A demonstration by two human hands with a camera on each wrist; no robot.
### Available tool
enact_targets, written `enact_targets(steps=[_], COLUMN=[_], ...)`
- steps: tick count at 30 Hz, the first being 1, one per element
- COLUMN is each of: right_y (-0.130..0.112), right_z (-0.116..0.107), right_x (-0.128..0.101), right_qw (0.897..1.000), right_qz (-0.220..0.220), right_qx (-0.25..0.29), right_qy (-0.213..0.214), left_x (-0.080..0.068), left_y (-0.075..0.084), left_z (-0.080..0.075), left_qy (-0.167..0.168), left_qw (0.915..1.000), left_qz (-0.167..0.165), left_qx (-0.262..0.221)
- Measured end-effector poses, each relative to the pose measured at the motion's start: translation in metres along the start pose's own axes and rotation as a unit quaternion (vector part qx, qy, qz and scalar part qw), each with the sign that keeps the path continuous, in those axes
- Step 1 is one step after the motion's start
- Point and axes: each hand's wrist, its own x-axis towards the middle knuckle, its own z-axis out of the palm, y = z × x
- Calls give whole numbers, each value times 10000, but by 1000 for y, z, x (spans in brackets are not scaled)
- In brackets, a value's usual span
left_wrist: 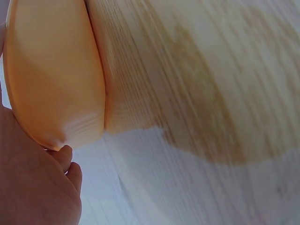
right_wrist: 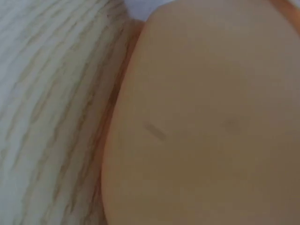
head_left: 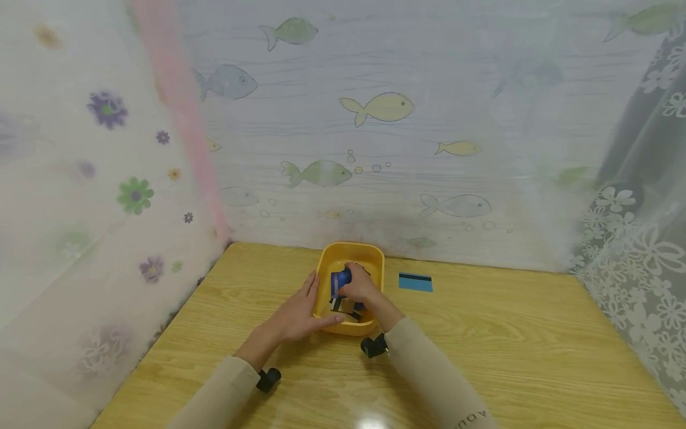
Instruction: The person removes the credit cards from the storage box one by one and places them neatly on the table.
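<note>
A yellow plastic basin (head_left: 380,268) stands on the wooden table near its back edge. My left hand (head_left: 296,316) holds the basin at its near left corner, the thumb over the near rim and the other fingers along the outer left wall. Reaching inside, my right hand (head_left: 361,287) grips a blue object (head_left: 336,285) with a pale stripe; its exact kind is unclear. Below that lie several flat, card-like pieces (head_left: 344,305), gold and black, partly hidden. In the right wrist view the basin's outer wall (right_wrist: 201,112) hides the right hand.
A blue card (head_left: 415,282) with a black stripe lies on the table to the right of the basin. Behind the table hangs a fish-print curtain (head_left: 375,149), with a floral sheet (head_left: 107,208) on the left and lace (head_left: 632,238) on the right.
</note>
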Motion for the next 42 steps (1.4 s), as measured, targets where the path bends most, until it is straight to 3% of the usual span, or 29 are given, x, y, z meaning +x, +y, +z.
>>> enact_targets(steps=[11,17,22,29,42], right_y=[5,7,8,8,7], right_z=[-1,2,3,3,3], right_x=[11,15,16,14,11], right_qw=[9967,9946,9956,9985,9988], right_qz=[32,249,438,457,365], right_qx=[-799,-1000,-755,-163,-332], right_qy=[-130,78,340,267,11], left_x=[0,1,2,1,3], left_y=[0,1,2,1,-1], left_z=[-1,0,-1,0,2], left_qy=[-4,-8,-15,10,21], left_qw=[10000,10000,10000,10000,10000], left_qz=[68,80,84,30,44], left_qx=[-1,-59,-42,-17,57])
